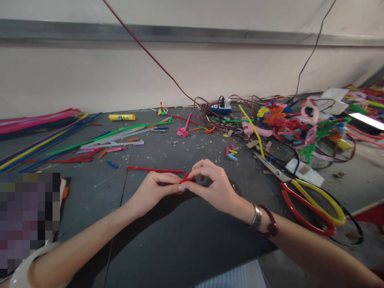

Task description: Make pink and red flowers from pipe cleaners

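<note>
Both of my hands meet over the middle of the dark table (pixel 156 252). My left hand (pixel 153 190) pinches a small red pipe cleaner piece (pixel 186 178) from the left, fingers closed. From the other side, thumb and forefinger of my right hand (pixel 213 184) close on the same red piece. Its exact shape is mostly hidden by the fingertips. Just behind my left hand lies a straight red pipe cleaner (pixel 156 170). Farther back rests a pink pipe cleaner flower (pixel 183 131) with a stem.
Scissors (pixel 312 200) with red and yellow handles lie at right. Behind them are a glue gun (pixel 255 130), a colourful pile of pipe cleaner flowers (pixel 273 116) and a power strip (pixel 221 108). Pipe cleaner bundles (pixel 39 122) and a yellow tube (pixel 122 117) lie at left.
</note>
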Tool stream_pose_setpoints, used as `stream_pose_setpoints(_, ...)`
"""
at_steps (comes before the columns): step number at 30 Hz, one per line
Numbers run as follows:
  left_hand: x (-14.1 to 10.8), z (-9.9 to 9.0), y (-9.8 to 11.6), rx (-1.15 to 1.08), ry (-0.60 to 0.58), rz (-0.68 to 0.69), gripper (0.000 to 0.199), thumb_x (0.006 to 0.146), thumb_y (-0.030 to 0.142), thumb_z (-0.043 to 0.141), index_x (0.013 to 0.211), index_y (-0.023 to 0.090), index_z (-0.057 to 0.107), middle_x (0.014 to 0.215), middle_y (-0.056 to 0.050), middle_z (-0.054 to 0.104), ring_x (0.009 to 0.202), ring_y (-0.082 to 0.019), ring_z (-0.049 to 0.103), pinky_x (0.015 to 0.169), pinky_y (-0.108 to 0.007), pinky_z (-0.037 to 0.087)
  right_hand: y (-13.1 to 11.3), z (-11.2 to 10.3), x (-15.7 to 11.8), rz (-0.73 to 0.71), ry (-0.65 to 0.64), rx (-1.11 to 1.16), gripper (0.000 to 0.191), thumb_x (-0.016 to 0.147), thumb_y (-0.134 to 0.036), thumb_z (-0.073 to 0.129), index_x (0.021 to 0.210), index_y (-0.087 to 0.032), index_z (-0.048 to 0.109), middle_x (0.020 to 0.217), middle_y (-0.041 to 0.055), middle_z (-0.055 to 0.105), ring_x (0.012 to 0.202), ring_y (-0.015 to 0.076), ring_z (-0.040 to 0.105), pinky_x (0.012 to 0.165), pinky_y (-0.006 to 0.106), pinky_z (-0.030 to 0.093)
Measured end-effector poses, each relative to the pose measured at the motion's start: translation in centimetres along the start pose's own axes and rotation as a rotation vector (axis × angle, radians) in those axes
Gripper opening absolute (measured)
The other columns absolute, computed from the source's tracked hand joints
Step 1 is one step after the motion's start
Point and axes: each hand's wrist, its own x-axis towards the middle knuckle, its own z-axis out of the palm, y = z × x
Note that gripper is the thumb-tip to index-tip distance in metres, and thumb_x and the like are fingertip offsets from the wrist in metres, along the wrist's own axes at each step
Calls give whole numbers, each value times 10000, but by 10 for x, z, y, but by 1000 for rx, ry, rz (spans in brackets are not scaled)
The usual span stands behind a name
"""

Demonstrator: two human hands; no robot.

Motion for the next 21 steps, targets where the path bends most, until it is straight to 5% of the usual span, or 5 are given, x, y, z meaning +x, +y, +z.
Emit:
stream_pose_setpoints(9, 2, -1, -7, -270, -21, -133, 80, 686, 174, 690, 753, 158, 732, 688, -29, 690, 656, -102, 588, 646, -185, 469, 0, 1, 0, 1, 5, -4, 40, 747, -206, 605, 728, -181, 629, 772, 16, 577, 719, 117, 535, 594, 236, 424)
stream_pose_setpoints(16, 2, -2, -7, -461, -49, -269, 98, 652, 191, 725, 739, 147, 733, 677, -30, 704, 593, -65, 587, 618, -146, 481, 1, -6, 5, 165, -54, 281, 174, 795, -300, 561, 894, -173, 628, 828, 28, 631, 724, 115, 580, 634, 243, 461)
stream_pose_setpoints(21, 1, -3, -4, -501, -65, -326, 129, 613, 205, 754, 713, 127, 730, 618, -25, 693, 558, -59, 590, 589, -122, 493, 3, -7, 7, 119, -99, 278, 99, 769, -227, 588, 819, -172, 653, 813, 23, 647, 736, 117, 589, 643, 232, 468)
